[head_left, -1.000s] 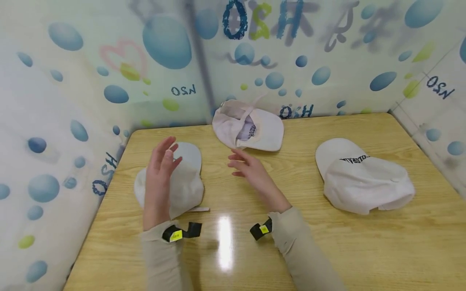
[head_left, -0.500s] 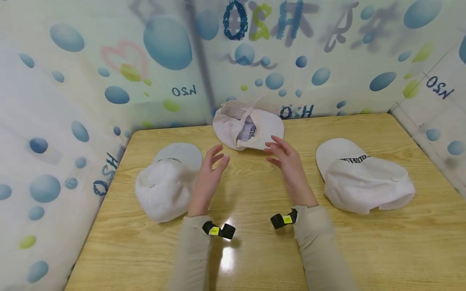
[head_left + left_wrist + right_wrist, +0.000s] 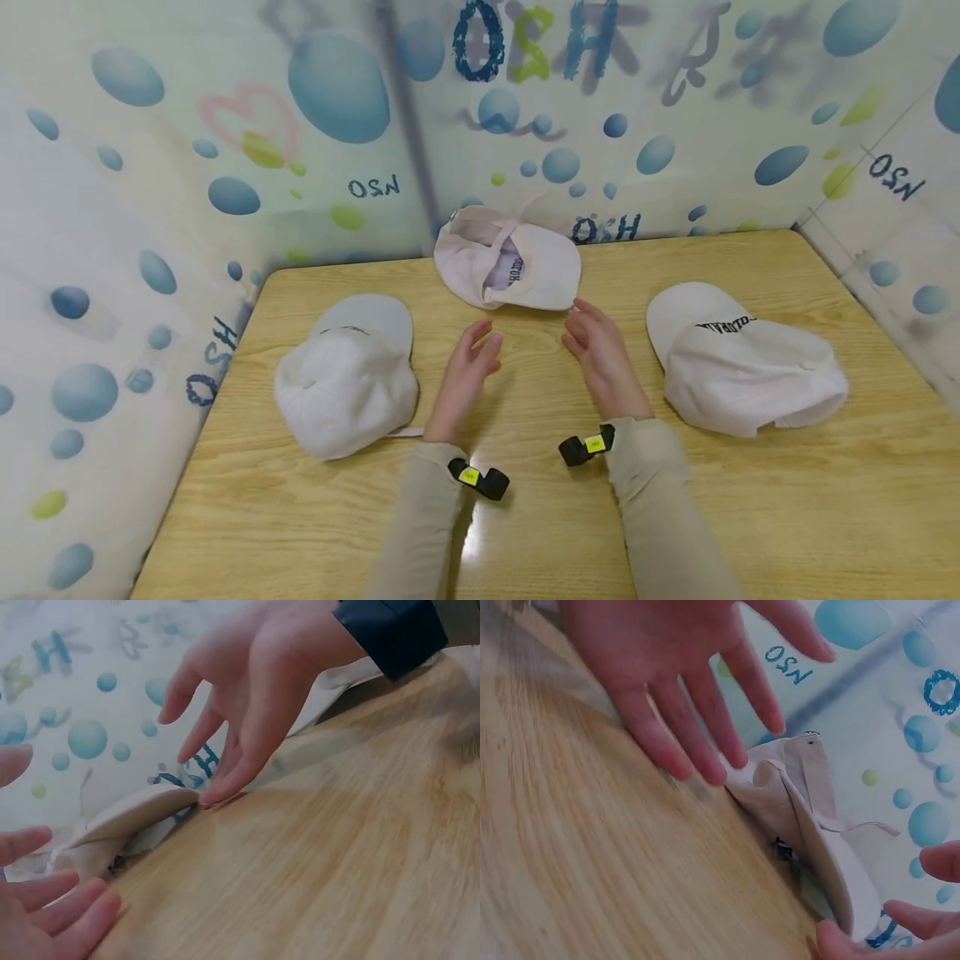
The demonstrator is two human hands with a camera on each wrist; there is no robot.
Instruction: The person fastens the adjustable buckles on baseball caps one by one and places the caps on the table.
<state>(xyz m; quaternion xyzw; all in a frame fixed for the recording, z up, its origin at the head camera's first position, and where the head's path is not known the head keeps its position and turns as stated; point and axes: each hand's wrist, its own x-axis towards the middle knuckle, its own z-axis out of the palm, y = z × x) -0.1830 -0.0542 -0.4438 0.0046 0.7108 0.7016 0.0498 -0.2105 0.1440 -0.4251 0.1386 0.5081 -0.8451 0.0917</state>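
A pale pinkish-white cap lies tipped over by the back wall, its hollow inside and strap showing, brim to the right. Just in front of it my left hand hovers over the table with relaxed, slightly bent fingers, holding nothing. My right hand is near the brim's right corner, fingers loosely bent; whether a fingertip touches the brim I cannot tell. In the right wrist view the cap appears between the left hand and the right fingers.
On the left sits a white cap with its brim pointing back and its strap toward the middle. Another white cap with dark lettering lies at the right. The wooden table meets patterned walls behind and at both sides.
My left hand has moved right, from above the left cap to the middle of the table. My right hand has also shifted right, to the far cap's brim corner. The caps stay put.
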